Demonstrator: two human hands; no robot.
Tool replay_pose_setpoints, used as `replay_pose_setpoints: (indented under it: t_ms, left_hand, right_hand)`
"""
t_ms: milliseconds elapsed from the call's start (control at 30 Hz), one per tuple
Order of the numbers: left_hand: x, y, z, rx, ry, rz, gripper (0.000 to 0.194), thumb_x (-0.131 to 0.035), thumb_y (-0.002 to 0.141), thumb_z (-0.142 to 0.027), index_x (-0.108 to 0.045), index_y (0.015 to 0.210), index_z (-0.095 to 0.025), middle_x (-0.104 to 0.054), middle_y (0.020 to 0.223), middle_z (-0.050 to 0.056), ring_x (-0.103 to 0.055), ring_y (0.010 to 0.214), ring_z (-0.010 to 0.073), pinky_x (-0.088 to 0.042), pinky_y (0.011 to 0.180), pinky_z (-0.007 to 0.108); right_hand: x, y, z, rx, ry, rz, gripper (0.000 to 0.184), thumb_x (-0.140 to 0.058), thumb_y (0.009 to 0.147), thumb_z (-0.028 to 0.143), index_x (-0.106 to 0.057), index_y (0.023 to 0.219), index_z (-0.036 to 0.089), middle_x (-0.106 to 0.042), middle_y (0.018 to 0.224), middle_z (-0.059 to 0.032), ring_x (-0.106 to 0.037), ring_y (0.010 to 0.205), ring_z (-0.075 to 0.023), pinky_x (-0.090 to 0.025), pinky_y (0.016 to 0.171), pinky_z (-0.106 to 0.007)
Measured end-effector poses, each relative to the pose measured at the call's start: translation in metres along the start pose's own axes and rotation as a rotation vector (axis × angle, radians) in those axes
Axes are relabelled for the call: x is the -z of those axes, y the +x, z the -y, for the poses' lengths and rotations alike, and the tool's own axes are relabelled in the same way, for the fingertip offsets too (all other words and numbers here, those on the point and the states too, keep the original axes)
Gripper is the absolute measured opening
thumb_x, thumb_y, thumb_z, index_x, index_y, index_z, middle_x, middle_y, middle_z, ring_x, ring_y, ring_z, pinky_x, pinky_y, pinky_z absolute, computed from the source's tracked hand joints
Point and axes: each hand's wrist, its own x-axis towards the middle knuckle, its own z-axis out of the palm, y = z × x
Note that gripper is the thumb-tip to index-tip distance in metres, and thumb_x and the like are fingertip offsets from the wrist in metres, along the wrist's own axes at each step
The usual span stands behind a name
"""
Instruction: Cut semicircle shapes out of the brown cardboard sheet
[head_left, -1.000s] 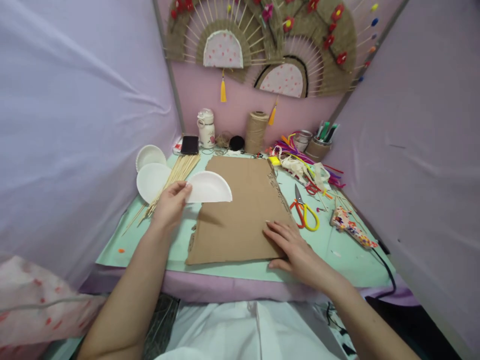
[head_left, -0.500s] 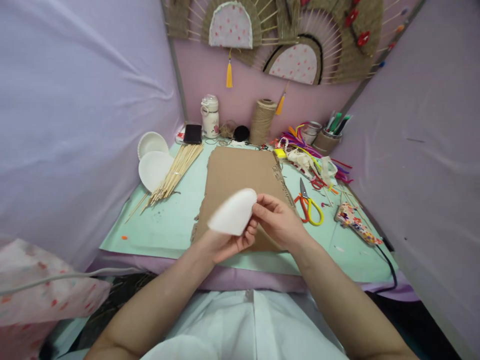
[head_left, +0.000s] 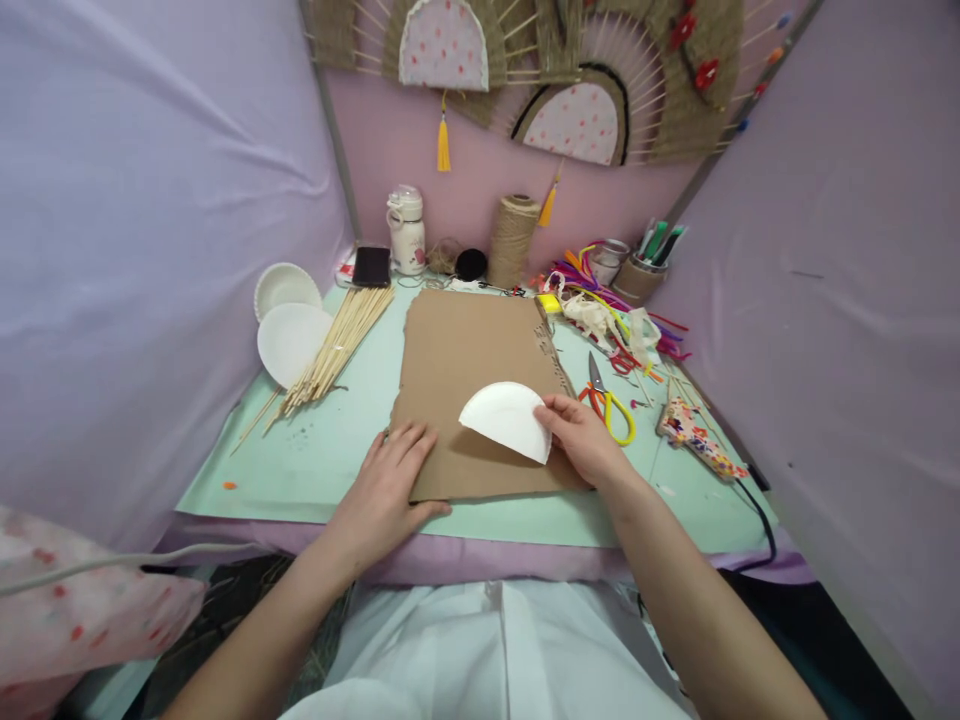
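A white half-circle, seemingly a paper plate cut or folded in half (head_left: 506, 420), is pinched at its right end by my right hand (head_left: 581, 435). It hovers just over a brown cardboard sheet (head_left: 472, 345), casting a shadow on it. My left hand (head_left: 397, 475) lies flat, fingers spread, on the cardboard's lower left corner. To the right of my right hand lie scissors (head_left: 611, 405) with one orange and one yellow handle.
Bamboo sticks (head_left: 337, 350) and white paper plates (head_left: 292, 340) lie left. A twine spool (head_left: 513, 240) and a white bottle (head_left: 406, 232) stand at the back. Pipe cleaners (head_left: 600, 290), a pen holder (head_left: 641, 275) and a patterned glue gun (head_left: 697, 438) with a cord are right.
My left hand has let go of the white half-circle and moved down left onto the cardboard. My right hand has turned the piece and lowered it rightward over the sheet.
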Motion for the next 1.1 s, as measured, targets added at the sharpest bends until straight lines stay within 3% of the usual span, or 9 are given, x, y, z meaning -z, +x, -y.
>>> replay_pose_setpoints:
  t_ms: [167,400,500,633,767,867,1033,1100]
  left_hand:
    - [-0.009,0.022,-0.002,0.028,-0.064,-0.089,0.078,-0.071,0.073,-0.045,-0.034,0.137,-0.020,-0.047,0.140,0.015,-0.038,0.134,0.0320,-0.025,0.112,0.053]
    - [0.007,0.020,0.016,0.087,-0.236,-0.104,0.098,-0.075,0.067,-0.050,-0.021,0.145,-0.023,-0.041,0.145,0.014,-0.037,0.135,0.0307,-0.019,0.115,0.054]
    - [0.012,0.010,0.027,0.124,-0.328,-0.227,0.078,-0.067,0.078,-0.044,-0.029,0.143,-0.022,-0.047,0.142,0.013,-0.043,0.131,0.0267,-0.033,0.110,0.047]
    - [0.008,0.005,0.035,0.134,-0.385,-0.407,0.031,-0.046,0.092,-0.024,-0.058,0.120,-0.021,-0.062,0.124,0.008,-0.056,0.118,0.0199,-0.043,0.103,0.039]
    - [0.005,0.008,0.035,0.067,-0.392,-0.410,0.033,-0.041,0.090,-0.013,-0.066,0.111,-0.021,-0.063,0.122,0.007,-0.058,0.115,0.0179,-0.045,0.101,0.036]
    - [0.005,0.007,0.037,0.033,-0.375,-0.435,0.036,-0.041,0.088,-0.009,-0.066,0.111,-0.020,-0.065,0.120,0.007,-0.060,0.112,0.0174,-0.047,0.099,0.035]
    - [0.000,-0.009,0.023,-0.066,-0.238,-0.736,0.037,-0.043,0.082,-0.001,-0.064,0.106,-0.020,-0.067,0.111,0.008,-0.061,0.110,0.0201,-0.048,0.098,0.042]
    - [-0.006,-0.017,0.002,-0.196,-0.183,-0.694,0.041,-0.045,0.080,0.000,-0.062,0.111,-0.021,-0.067,0.113,0.009,-0.058,0.114,0.0222,-0.047,0.098,0.045]
  right_hand:
    - [0.000,0.011,0.011,0.041,-0.105,0.001,0.031,-0.070,0.069,0.044,-0.064,0.084,0.018,-0.067,0.074,0.0009,-0.057,0.064,-0.0137,-0.043,0.059,-0.024]
    - [-0.024,0.022,0.019,0.103,-0.340,0.154,0.026,-0.062,0.077,0.039,-0.065,0.091,0.018,-0.069,0.086,-0.0015,-0.059,0.074,-0.0153,-0.043,0.063,-0.024]
    - [-0.040,0.024,0.015,0.143,-0.455,0.205,0.025,-0.058,0.081,0.036,-0.064,0.097,0.017,-0.069,0.087,-0.0026,-0.060,0.075,-0.0157,-0.043,0.063,-0.025]
    - [-0.055,0.023,0.010,0.208,-0.639,0.234,0.024,-0.054,0.086,0.032,-0.064,0.103,0.017,-0.068,0.084,-0.0038,-0.061,0.078,-0.0171,-0.045,0.069,-0.028]
    - [-0.060,0.020,0.005,0.345,-0.789,0.158,0.025,-0.053,0.088,0.026,-0.063,0.110,0.017,-0.066,0.102,-0.0092,-0.062,0.093,-0.0203,-0.046,0.086,-0.036]
    - [-0.057,0.015,0.002,0.485,-0.830,0.124,0.030,-0.052,0.090,0.026,-0.060,0.118,0.018,-0.056,0.125,-0.0133,-0.057,0.112,-0.0227,-0.043,0.098,-0.040]
    - [-0.051,-0.001,-0.003,0.701,-0.997,0.298,0.039,-0.048,0.094,0.033,-0.051,0.133,0.024,-0.043,0.146,-0.0099,-0.040,0.134,-0.0234,-0.038,0.107,-0.044]
    - [-0.050,-0.005,-0.007,0.770,-1.076,0.368,0.041,-0.048,0.095,0.035,-0.050,0.134,0.024,-0.042,0.147,-0.0095,-0.037,0.136,-0.0244,-0.036,0.109,-0.047]
